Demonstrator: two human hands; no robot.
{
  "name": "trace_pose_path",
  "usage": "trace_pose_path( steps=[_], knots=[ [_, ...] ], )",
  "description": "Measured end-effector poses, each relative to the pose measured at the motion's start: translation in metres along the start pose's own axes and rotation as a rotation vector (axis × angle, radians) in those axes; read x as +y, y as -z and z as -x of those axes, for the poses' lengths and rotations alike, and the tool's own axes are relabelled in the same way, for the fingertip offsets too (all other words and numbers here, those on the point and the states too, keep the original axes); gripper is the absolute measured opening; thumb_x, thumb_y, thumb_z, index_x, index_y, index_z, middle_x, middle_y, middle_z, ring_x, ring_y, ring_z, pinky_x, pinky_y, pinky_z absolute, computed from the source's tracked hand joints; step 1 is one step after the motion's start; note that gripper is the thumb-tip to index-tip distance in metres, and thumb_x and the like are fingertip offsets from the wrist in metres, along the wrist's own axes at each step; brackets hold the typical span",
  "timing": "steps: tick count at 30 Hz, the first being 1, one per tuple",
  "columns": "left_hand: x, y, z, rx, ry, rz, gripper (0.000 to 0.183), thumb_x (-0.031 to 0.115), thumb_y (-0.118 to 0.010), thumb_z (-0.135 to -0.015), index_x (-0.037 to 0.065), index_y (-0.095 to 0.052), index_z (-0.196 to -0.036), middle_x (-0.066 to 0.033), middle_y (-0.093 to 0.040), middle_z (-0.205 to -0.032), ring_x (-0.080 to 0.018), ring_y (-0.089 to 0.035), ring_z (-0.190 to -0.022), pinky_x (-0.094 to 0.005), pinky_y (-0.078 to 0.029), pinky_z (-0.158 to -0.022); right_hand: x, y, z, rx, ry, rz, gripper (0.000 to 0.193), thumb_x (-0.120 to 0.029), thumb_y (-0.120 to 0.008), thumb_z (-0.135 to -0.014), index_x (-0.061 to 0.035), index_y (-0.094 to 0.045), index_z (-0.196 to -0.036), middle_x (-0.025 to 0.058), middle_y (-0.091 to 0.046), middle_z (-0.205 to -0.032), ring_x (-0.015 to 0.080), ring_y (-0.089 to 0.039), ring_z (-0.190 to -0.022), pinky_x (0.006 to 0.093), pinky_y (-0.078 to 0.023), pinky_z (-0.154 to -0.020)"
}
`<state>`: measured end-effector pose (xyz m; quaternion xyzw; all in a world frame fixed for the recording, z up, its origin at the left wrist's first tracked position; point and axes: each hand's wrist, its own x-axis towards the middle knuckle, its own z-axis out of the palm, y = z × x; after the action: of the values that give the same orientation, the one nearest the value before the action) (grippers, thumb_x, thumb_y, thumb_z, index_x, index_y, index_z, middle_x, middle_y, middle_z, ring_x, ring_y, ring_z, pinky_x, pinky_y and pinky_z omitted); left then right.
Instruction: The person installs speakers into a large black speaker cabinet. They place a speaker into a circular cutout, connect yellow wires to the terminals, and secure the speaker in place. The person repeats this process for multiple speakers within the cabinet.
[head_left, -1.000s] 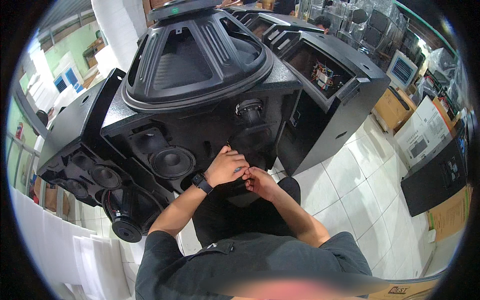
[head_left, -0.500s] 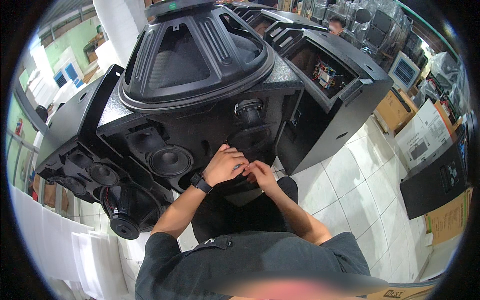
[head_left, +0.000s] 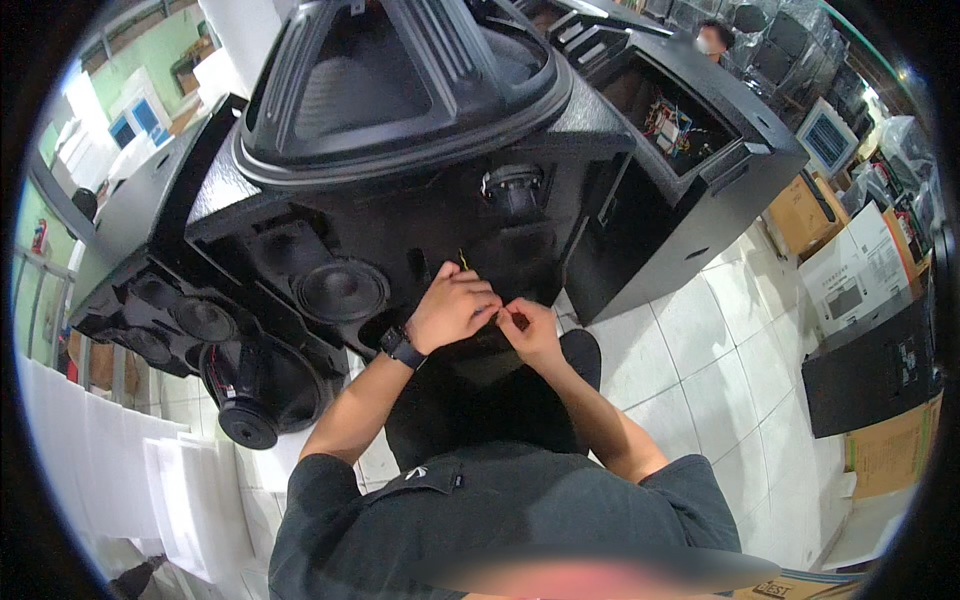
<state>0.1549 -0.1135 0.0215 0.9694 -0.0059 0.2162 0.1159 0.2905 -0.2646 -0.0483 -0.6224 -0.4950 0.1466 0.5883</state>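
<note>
In front of me stands a black speaker cabinet (head_left: pixel 420 195), with a round driver (head_left: pixel 344 291) at the left of its facing side and a smaller driver unit (head_left: pixel 513 190) at the upper right. My left hand (head_left: pixel 456 306), wearing a black watch, is closed before the cabinet's lower part. A thin yellow wire (head_left: pixel 463 259) shows just above its fingers. My right hand (head_left: pixel 530 334) is pinched, its fingertips meeting those of the left. Whatever lies between the fingertips is too small to make out.
A large black-framed woofer (head_left: pixel 390 100) rests on top of the cabinet. Another open cabinet (head_left: pixel 735 190) with exposed wiring stands to the right, and a loose driver (head_left: pixel 248 422) sits lower left. Cartons (head_left: pixel 800 215) line the right side; a person (head_left: pixel 714 38) is far back.
The view has shifted, so the cabinet and woofer sit higher. My hands stay together at the cabinet, the right one more curled. The yellow wire shows more clearly above my left fingers.
</note>
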Motion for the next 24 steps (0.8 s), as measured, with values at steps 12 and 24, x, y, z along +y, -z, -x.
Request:
trace_pose_path(
  steps=[12, 24],
  knots=[
    [-0.005, -0.014, 0.010, 0.147, 0.010, -0.041, 0.012, 0.025, -0.066, -0.092, 0.018, -0.075, -0.097, 0.0027, -0.070, -0.095, -0.0179, -0.062, -0.097, -0.0365, -0.038, -0.091, 0.002, 0.003, 0.018, -0.225, -0.820, -0.966, 0.044, -0.047, -0.039, -0.109, -0.0101, -0.063, -0.116, 0.0064, -0.070, -0.100, 0.0181, -0.061, -0.084, 0.0350, -0.048, -0.080],
    [-0.008, -0.018, 0.015, 0.133, 0.016, -0.022, 0.014, 0.024, -0.070, -0.091, 0.016, -0.075, -0.101, 0.0014, -0.072, -0.103, -0.0183, -0.062, -0.104, -0.0382, -0.038, -0.095, 0.009, -0.007, 0.007, -0.165, -0.712, -1.038, 0.015, -0.023, -0.058, -0.102, -0.0108, -0.067, -0.099, 0.0010, -0.068, -0.084, 0.0151, -0.059, -0.075, 0.0291, -0.048, -0.071]
  ],
)
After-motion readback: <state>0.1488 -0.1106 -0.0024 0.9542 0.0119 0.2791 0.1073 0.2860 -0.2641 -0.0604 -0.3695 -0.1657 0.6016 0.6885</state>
